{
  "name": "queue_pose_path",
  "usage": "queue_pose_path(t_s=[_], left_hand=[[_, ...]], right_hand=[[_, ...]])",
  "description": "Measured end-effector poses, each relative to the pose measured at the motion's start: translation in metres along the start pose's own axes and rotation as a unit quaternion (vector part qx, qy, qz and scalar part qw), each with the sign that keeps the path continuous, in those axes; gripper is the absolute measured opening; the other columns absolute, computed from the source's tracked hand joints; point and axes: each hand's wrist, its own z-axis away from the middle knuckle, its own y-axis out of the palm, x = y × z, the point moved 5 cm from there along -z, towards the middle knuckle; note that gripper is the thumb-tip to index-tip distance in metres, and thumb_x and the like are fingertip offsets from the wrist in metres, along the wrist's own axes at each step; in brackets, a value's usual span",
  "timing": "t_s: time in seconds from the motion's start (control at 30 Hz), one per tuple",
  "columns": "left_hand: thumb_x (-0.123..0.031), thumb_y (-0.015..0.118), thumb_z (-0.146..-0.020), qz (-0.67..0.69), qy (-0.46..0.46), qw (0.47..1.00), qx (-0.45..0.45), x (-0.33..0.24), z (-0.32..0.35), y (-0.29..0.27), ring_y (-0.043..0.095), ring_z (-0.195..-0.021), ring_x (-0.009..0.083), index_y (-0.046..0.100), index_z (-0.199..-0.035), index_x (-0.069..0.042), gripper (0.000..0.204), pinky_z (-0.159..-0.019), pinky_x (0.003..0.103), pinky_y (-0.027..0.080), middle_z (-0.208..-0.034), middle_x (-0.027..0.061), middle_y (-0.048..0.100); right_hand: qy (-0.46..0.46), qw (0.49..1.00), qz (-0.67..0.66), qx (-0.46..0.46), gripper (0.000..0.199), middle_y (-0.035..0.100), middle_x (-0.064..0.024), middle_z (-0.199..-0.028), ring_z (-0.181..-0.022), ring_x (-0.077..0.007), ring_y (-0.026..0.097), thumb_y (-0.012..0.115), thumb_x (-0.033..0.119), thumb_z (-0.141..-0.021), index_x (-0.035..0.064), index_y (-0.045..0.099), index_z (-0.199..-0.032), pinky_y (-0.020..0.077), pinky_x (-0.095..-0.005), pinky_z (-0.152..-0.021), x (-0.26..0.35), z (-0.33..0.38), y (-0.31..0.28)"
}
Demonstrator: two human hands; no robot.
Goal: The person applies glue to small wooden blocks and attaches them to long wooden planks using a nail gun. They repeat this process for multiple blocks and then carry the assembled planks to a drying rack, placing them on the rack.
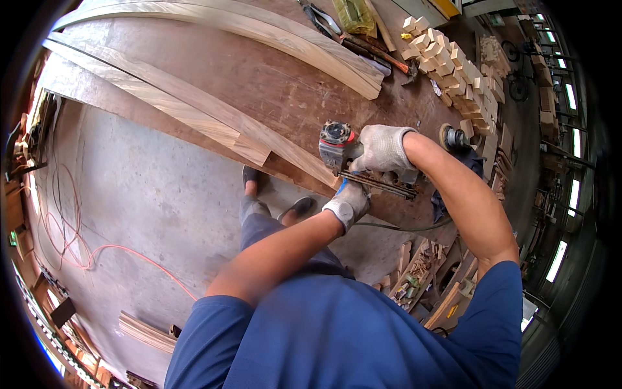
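The pneumatic nail gun, likely heavy and rigid, sits at the workbench edge on the curved wooden strip, right hand gripping its handle, left hand closed underneath its magazine.

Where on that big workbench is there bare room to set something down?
The bare brown middle of the workbench, between the curved wooden strips and the small wood blocks. It is crowded around the nail gun, both gloved hands and the blocks.
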Motion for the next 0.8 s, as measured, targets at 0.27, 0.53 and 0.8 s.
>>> queue_pose_path(t_s=[0.27, 0.53, 0.8], left_hand=[[-0.012, 0.051, -0.101, -0.186, 0.046, 0.98, -0.055, 0.005, -0.003, 0.025, 0.054, -0.139, 0.0389, 0.058, -0.144, -0.001, 0.046, -0.12, 0.046, 0.041, -0.149, 0.024, 0.058], [-0.015, 0.055, -0.097, -0.169, 0.113, 0.968, -0.148, -0.002, 0.007, 0.018, 0.068, -0.115, 0.0437, 0.072, -0.121, 0.003, 0.034, -0.107, 0.056, 0.047, -0.119, 0.0213, 0.074], [-0.015, 0.058, -0.095, -0.231, 0.088, 0.968, 0.032, 0.005, 0.022, -0.051, 0.07, -0.109, 0.0328, 0.076, -0.11, -0.008, 0.025, -0.097, 0.044, 0.051, -0.11, 0.0124, 0.076]], right_hand=[[-0.02, 0.998, 0.046, -0.026, 0.039, 0.074, -0.0159, -0.076, -0.06, -0.0245, 0.072, 0.077, 0.031, -0.087, -0.0087, 0.075, -0.087, 0.0582, -0.0401, -0.058, -0.003, -0.007, 0.002], [-0.029, 0.997, -0.031, -0.06, 0.045, 0.074, -0.0159, -0.078, -0.062, -0.024, 0.072, 0.079, 0.037, -0.086, -0.0044, 0.076, -0.105, 0.0601, -0.0394, -0.066, -0.011, 0.026, 0.005], [-0.092, 0.947, -0.206, -0.229, 0.037, 0.079, -0.0152, -0.095, -0.086, -0.0218, 0.072, 0.081, 0.028, -0.086, 0.0016, 0.078, -0.112, 0.0564, -0.0384, -0.087, -0.068, 0.124, 0.043]])
